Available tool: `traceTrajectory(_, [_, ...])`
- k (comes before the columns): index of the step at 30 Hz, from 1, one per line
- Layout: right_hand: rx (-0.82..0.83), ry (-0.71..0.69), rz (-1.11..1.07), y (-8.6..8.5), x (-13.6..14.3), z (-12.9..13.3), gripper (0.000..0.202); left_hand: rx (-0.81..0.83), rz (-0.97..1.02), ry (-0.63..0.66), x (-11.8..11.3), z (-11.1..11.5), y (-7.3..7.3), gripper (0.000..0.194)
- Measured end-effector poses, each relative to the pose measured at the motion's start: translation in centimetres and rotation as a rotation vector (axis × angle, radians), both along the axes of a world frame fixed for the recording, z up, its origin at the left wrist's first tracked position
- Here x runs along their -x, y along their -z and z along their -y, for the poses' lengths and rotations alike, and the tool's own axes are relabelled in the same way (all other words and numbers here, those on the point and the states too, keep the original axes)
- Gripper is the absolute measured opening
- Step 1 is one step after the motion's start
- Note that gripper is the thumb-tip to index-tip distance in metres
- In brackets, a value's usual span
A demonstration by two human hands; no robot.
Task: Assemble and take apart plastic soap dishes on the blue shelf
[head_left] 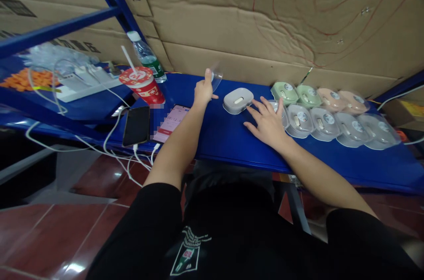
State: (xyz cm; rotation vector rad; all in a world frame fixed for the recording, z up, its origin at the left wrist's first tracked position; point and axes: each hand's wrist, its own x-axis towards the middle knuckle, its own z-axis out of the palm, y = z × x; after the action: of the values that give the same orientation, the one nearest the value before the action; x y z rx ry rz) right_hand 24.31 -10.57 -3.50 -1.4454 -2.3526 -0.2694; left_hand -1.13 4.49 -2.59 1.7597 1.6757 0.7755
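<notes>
My left hand [203, 91] grips a clear plastic lid [217, 77], holding it tilted above the table with the thumb up. A grey oval box [237, 101] without a lid sits between my hands, a small white piece on its top. The spread fingers of my right hand [267, 124] are at the right side of this box; whether they touch it I cannot tell. Just behind that hand is a lidded grey box [281, 110], partly hidden by the fingers.
Several lidded grey boxes [325, 123] stand in a row on the blue table [228, 145], with green ones [285, 92] and peach ones [333, 99] behind. At left are a red cup [145, 88], a water bottle [149, 59], two phones [137, 126] and white cables [114, 136]. Cardboard [215, 19] walls the back.
</notes>
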Motion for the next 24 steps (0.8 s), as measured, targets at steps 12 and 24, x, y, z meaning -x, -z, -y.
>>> traceTrajectory(12, [0.002,-0.006,0.000,0.1,0.0,0.0,0.053,0.215,0.645,-0.384,0.2,-1.4,0.7,0.069])
traceTrajectory(24, [0.007,-0.004,-0.007,-0.5,-0.2,0.0,0.052,-0.014,0.487,-0.414,0.5,-2.1,2.0,0.062])
